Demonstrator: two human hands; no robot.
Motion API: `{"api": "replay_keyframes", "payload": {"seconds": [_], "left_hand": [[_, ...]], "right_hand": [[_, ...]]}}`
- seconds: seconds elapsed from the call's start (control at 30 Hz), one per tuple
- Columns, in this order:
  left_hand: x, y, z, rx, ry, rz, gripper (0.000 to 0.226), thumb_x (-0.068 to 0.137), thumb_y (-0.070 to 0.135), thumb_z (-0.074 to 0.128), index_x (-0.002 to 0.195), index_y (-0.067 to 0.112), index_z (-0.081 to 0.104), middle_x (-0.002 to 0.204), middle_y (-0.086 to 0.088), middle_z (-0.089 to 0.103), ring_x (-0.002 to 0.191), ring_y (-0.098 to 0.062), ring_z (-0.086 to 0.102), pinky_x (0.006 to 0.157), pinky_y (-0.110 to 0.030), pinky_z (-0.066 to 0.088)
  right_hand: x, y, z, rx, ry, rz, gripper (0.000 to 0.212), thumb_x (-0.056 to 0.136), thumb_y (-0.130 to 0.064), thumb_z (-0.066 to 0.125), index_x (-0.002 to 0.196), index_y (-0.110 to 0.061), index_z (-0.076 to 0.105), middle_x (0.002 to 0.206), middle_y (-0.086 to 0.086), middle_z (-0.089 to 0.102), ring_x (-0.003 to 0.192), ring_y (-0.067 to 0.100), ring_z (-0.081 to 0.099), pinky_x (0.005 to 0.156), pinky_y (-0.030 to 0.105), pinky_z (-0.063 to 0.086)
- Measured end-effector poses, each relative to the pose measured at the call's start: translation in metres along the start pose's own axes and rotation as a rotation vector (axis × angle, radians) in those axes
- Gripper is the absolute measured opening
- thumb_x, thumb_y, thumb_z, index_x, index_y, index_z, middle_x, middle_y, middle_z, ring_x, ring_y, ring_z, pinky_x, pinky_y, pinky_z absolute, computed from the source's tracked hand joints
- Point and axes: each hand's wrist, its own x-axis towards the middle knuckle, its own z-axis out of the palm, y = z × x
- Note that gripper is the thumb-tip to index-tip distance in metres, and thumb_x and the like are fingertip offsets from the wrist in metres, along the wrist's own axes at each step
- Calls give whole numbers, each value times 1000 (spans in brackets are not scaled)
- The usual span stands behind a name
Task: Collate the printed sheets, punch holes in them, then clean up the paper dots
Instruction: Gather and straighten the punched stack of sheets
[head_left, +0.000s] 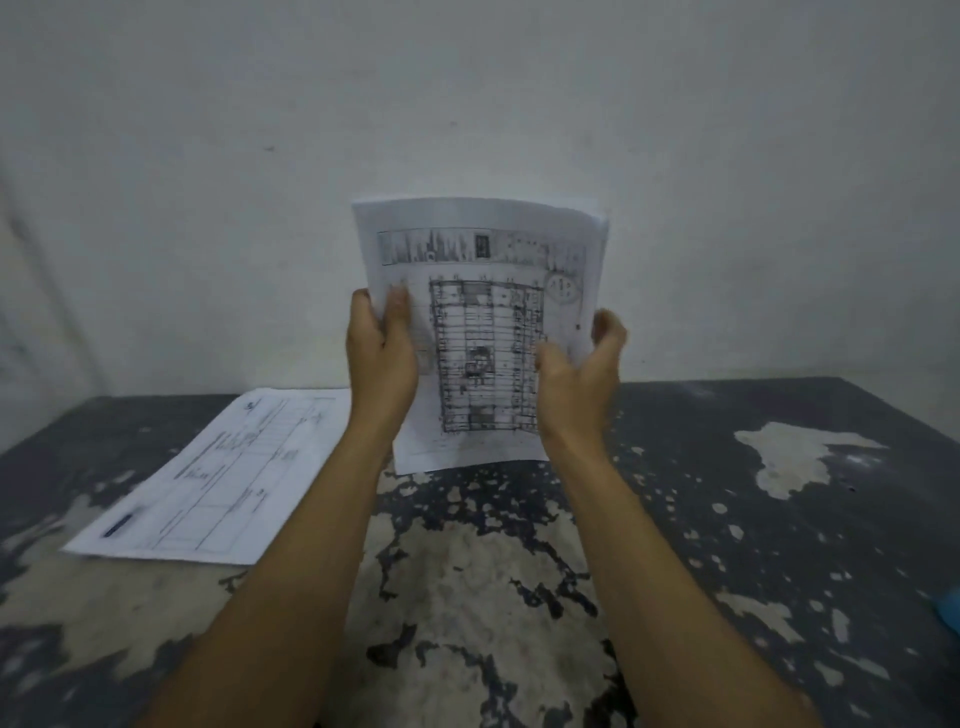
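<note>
A stack of printed sheets (483, 291) stands upright on its bottom edge on the table, its front page showing a floor plan drawing. My left hand (382, 353) grips the stack's left edge, thumb across the front. At the right edge my right hand (582, 371) holds the stack, with the thumb in front and curled fingers behind. Another printed sheet (223, 473) with a table-like drawing lies flat on the table to the left.
The table (727, 519) is dark with worn, peeling pale patches and runs up to a plain white wall (467, 104). A small blue object (950, 608) shows at the right edge of the view.
</note>
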Motion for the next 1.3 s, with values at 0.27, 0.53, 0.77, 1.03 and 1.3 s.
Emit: {"api": "replay_keyframes", "payload": {"seconds": [0.27, 0.53, 0.77, 1.03, 1.3], "left_hand": [[3, 0, -3, 5, -39, -41, 24, 101, 50, 45, 105, 29, 56, 97, 20, 70, 88, 3, 67, 67, -12, 52], [7, -6, -6, 9, -51, -43, 25, 100, 52, 45, 108, 31, 56, 100, 20, 70, 90, 3, 68, 69, -13, 53], [2, -13, -9, 82, -92, 17, 29, 103, 47, 42, 109, 21, 53, 98, 13, 67, 86, 6, 65, 67, -12, 51], [26, 31, -39, 461, -17, 248, 32, 106, 43, 34, 96, 14, 42, 73, 0, 57, 59, -15, 53, 49, -34, 42], [78, 21, -121, 884, -244, -3, 36, 105, 42, 40, 102, 8, 50, 93, -7, 55, 78, -22, 52, 61, -32, 34]], "right_hand": [[4, -6, -2, -31, 65, -5, 73, 85, -16, 59, 149, -24, 25, 145, -5, 39, 121, 12, 51, 91, 16, 50], [19, -7, -10, -62, -193, 50, 57, 85, -12, 61, 136, -22, 39, 116, -11, 58, 97, 3, 60, 59, 5, 47], [22, 10, -27, -175, -284, 7, 16, 98, -24, 59, 114, -27, 58, 105, -12, 64, 93, -7, 61, 69, 9, 49], [13, -36, -17, -234, -370, -232, 17, 100, -24, 56, 112, -13, 61, 100, -12, 67, 89, -4, 64, 67, 10, 51], [-39, -35, 56, -240, -460, 53, 19, 98, -21, 60, 103, -7, 71, 86, -1, 69, 68, 3, 60, 49, 10, 43]]}}
